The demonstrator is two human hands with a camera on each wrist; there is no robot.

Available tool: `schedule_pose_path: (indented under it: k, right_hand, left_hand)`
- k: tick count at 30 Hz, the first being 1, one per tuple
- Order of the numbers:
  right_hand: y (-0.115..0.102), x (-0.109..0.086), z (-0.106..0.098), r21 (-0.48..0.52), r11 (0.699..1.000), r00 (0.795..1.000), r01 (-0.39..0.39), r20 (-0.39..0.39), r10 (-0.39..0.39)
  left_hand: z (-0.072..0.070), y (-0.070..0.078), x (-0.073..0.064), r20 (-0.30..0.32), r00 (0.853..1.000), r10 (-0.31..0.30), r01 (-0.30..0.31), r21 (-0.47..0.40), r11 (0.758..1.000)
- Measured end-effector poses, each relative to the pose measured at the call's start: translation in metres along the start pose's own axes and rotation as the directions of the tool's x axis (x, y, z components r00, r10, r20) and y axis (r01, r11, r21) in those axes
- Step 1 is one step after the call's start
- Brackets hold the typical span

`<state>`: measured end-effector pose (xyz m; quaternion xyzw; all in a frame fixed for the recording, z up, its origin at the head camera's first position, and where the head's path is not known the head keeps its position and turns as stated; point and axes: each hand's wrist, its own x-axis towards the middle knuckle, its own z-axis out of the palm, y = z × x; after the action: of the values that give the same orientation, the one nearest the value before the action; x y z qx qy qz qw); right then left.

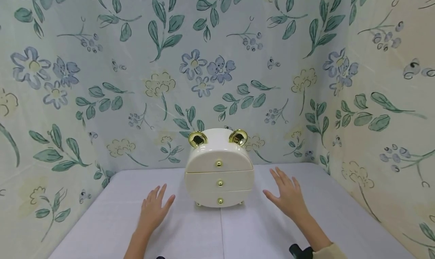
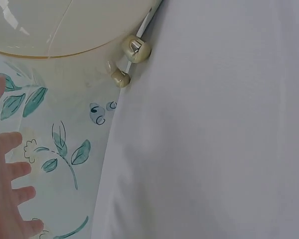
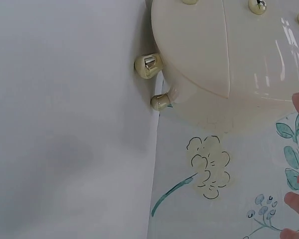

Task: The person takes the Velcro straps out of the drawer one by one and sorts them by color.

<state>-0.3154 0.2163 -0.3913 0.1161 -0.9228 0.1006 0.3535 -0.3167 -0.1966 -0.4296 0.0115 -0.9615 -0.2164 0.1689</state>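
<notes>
Flanking hands: a bare left hand (image 1: pixel 152 210) and a bare right hand (image 1: pixel 288 199), one on each side of a glossy cream-white rounded chest (image 1: pixel 219 173), both near it, with a gap in between.
Left fingers: extended, with gaps between them in the left wrist view; the thumb angles toward the chest.
Right fingers: extended and parted, pointing forward; the thumb stretches toward the chest.
Chest: upright, midway across the table covered in smooth white cloth (image 1: pixel 190 234), toward its back, front facing the head camera.
Drawers (image 1: pixel 201 181): three, stacked, all pushed in, each bearing one small round shiny gold knob (image 1: pixel 220 183).
Ears: two round gold rims (image 1: pixel 245 138) with dark centres, at the upper sides.
Base: small rounded gold feet (image 1: pixel 199 204) on the cloth.
Right forearm: cream sleeve (image 1: pixel 330 252) beside a black wrist-worn device (image 1: pixel 301 252).
Backdrop: pale fabric (image 1: pixel 132 72) printed with green leaves, blue and yellow flowers.
</notes>
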Motion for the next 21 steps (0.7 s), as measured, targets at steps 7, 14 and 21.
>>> schedule_pose_path:
  k: [7,14,21]
  right_hand:
    - [-0.008,0.002,0.001,0.012,1.000,0.999,0.027,-0.036,-0.027]
    - [-0.013,0.005,0.001,0.022,0.997,0.993,0.072,-0.092,-0.069]
    - [-0.017,0.012,0.002,0.037,0.991,0.978,0.128,-0.173,-0.120]
  left_hand:
    - [0.003,0.008,0.000,-0.030,0.999,0.018,-0.019,-0.056,0.998]
    - [0.005,0.013,0.001,-0.005,1.000,0.004,-0.004,-0.088,0.996]
    - [0.006,0.015,0.003,-0.008,1.000,0.003,-0.004,-0.145,0.989]
